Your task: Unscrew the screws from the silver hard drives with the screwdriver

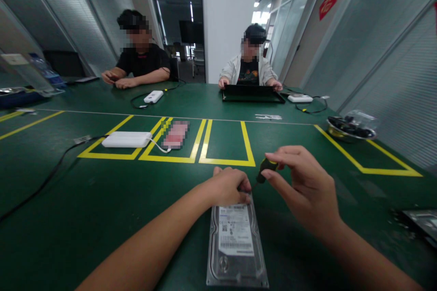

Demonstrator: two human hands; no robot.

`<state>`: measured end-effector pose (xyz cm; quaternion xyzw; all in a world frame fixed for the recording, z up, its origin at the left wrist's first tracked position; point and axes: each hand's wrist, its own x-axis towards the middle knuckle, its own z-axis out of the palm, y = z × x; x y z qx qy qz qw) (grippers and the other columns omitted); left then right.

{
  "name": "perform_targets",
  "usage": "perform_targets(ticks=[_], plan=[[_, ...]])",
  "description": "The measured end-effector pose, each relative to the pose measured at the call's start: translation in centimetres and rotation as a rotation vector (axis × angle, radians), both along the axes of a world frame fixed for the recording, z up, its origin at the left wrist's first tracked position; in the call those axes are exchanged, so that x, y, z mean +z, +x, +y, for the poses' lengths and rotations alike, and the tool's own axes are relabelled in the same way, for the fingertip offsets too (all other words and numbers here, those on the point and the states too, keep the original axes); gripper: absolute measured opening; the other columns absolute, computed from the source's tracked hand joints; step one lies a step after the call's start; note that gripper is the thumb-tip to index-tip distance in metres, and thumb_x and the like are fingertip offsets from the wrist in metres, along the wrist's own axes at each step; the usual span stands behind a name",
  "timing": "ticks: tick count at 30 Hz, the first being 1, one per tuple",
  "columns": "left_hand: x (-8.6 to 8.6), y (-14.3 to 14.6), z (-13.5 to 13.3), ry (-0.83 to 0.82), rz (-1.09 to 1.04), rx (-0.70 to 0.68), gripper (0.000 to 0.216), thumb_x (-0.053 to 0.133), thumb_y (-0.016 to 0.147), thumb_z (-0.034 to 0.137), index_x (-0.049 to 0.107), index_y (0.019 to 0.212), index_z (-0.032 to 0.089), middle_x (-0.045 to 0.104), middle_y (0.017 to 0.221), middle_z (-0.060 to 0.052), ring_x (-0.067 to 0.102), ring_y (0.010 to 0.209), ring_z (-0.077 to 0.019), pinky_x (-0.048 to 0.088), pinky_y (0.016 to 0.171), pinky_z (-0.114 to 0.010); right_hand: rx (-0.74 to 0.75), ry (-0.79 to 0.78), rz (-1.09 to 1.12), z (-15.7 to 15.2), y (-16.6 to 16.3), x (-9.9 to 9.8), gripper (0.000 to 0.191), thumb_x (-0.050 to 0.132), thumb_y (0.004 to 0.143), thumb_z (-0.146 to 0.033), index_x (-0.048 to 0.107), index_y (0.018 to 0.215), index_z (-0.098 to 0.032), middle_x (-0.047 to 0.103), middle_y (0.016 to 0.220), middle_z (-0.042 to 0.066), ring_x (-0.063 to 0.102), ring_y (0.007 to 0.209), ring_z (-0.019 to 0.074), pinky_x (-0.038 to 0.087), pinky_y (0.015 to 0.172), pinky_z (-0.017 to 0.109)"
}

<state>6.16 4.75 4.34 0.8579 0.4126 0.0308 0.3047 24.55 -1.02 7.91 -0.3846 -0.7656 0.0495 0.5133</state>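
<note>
A silver hard drive (236, 245) with a white label lies flat on the green table (102, 200) right in front of me. My left hand (228, 186) is closed over its far edge, fingers curled and pressing down on the top corner. My right hand (303, 182) pinches a small screwdriver (264, 169) with a black and yellow handle. The tool slants down to the drive's far edge, where its tip is hidden behind my left hand.
Yellow tape boxes mark the table; a white power bank (126, 139) with a cable sits in one. A metal bowl of dark parts (350, 128) stands at right, another drive (423, 223) at the right edge. Two people sit across, one at a black tray (251, 94).
</note>
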Motion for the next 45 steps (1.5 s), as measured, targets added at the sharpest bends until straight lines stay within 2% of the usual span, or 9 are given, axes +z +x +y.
perform_targets(ticks=[5, 11, 15, 21, 26, 31, 37, 45], plan=[[0.17, 0.0, -0.07, -0.003, 0.002, 0.007, 0.022, 0.074, 0.079, 0.036, 0.068, 0.096, 0.025, 0.069, 0.097, 0.002, 0.06, 0.102, -0.0243, 0.034, 0.088, -0.037, 0.056, -0.021, -0.037, -0.11, 0.02, 0.21, 0.031, 0.054, 0.094, -0.01, 0.063, 0.122, -0.022, 0.065, 0.119, 0.003, 0.06, 0.111, 0.0141, 0.05, 0.095, 0.028], [0.27, 0.01, -0.11, -0.003, 0.004, 0.005, 0.021, 0.074, 0.079, 0.037, 0.068, 0.096, 0.025, 0.07, 0.097, 0.002, 0.06, 0.101, -0.0242, 0.033, 0.089, -0.037, 0.039, -0.004, -0.031, -0.24, 0.03, 0.24, 0.033, 0.054, 0.095, -0.009, 0.064, 0.123, -0.023, 0.062, 0.128, 0.001, 0.057, 0.121, 0.0138, 0.047, 0.104, 0.027], [0.23, 0.04, -0.07, -0.005, 0.006, 0.004, 0.022, 0.074, 0.079, 0.036, 0.068, 0.097, 0.025, 0.07, 0.099, 0.001, 0.061, 0.101, -0.0242, 0.034, 0.088, -0.037, 0.032, 0.008, -0.042, 0.01, -0.14, 0.19, 0.032, 0.055, 0.095, -0.009, 0.064, 0.122, -0.023, 0.065, 0.122, 0.001, 0.059, 0.116, 0.0128, 0.048, 0.101, 0.026], [0.16, -0.03, -0.04, 0.0, 0.0, -0.004, 0.022, 0.074, 0.08, 0.037, 0.068, 0.097, 0.025, 0.07, 0.097, 0.002, 0.061, 0.102, -0.0236, 0.033, 0.09, -0.038, -0.002, 0.006, -0.019, -0.17, 0.04, 0.14, 0.026, 0.066, 0.09, -0.014, 0.066, 0.115, -0.021, 0.062, 0.106, 0.003, 0.061, 0.093, 0.0127, 0.05, 0.076, 0.026], [0.08, -0.07, 0.01, 0.0, -0.009, -0.006, 0.022, 0.074, 0.079, 0.038, 0.068, 0.096, 0.025, 0.071, 0.097, 0.002, 0.061, 0.102, -0.0238, 0.033, 0.089, -0.038, 0.029, 0.009, -0.024, -0.34, -0.06, 0.28, 0.027, 0.057, 0.094, -0.011, 0.065, 0.119, -0.021, 0.064, 0.117, 0.004, 0.06, 0.11, 0.0154, 0.049, 0.094, 0.03], [-0.05, -0.03, 0.03, 0.002, -0.007, -0.002, 0.021, 0.074, 0.079, 0.037, 0.068, 0.096, 0.025, 0.071, 0.096, 0.003, 0.061, 0.101, -0.0237, 0.033, 0.087, -0.038, 0.015, 0.01, -0.004, -0.04, -0.19, 0.2, 0.024, 0.066, 0.09, -0.013, 0.065, 0.112, -0.022, 0.064, 0.108, 0.002, 0.061, 0.097, 0.0131, 0.051, 0.08, 0.026], [-0.21, -0.06, 0.1, 0.001, -0.011, -0.007, 0.022, 0.073, 0.079, 0.038, 0.068, 0.096, 0.025, 0.071, 0.096, 0.002, 0.062, 0.099, -0.0232, 0.033, 0.087, -0.038, 0.009, 0.003, -0.003, -0.2, -0.12, 0.26, 0.025, 0.062, 0.092, -0.013, 0.065, 0.115, -0.023, 0.065, 0.116, 0.004, 0.061, 0.107, 0.0168, 0.052, 0.088, 0.03], [-0.05, -0.06, 0.0, -0.005, -0.011, -0.005, 0.021, 0.072, 0.08, 0.038, 0.068, 0.096, 0.025, 0.071, 0.098, 0.001, 0.061, 0.102, -0.0248, 0.032, 0.088, -0.038, -0.001, 0.017, 0.023, -0.14, -0.2, 0.21, 0.023, 0.065, 0.09, -0.013, 0.066, 0.111, -0.022, 0.064, 0.109, 0.004, 0.061, 0.099, 0.0166, 0.051, 0.079, 0.03]])
